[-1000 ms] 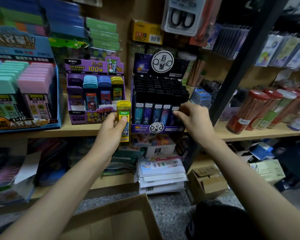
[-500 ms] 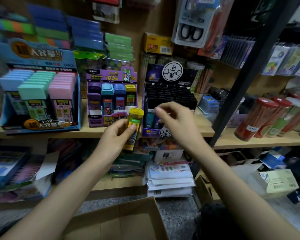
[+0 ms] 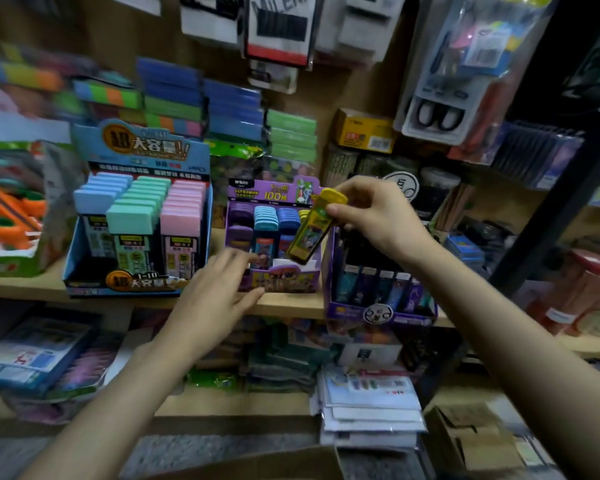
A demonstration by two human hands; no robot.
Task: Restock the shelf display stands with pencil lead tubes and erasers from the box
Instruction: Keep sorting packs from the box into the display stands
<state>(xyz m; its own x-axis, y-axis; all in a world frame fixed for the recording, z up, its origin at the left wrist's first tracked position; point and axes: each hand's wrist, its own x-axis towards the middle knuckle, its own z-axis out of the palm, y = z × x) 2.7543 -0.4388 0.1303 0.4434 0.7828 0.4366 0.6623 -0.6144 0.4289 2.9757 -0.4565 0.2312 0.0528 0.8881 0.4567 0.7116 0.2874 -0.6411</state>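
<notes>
On your left, the blue display stand [image 3: 136,285] looks full and sits just beside the purple one, so leave it be. Your left hand [image 3: 219,299] reaches in with fingers spread, holding nothing. Its fingertips are at the front lip of the purple display stand [image 3: 281,280] (blur hides whether they touch it). The step in hand looks like slotting. The yellow pencil lead tube [image 3: 310,232] hangs tilted, cap up and to the right, with its lower end over a pale gap at the stand's front right corner. Your right hand [image 3: 378,216] pinches the tube near the cap between thumb and fingers. Next, I judge, you bring the tube upright and lower it straight — the gap looks narrow, with the blue tubes [image 3: 286,220] on one side and the stand's side panel on the other. The dark display stand [image 3: 378,315] crowds close on the right, so your open room is above — not sideways.
</notes>
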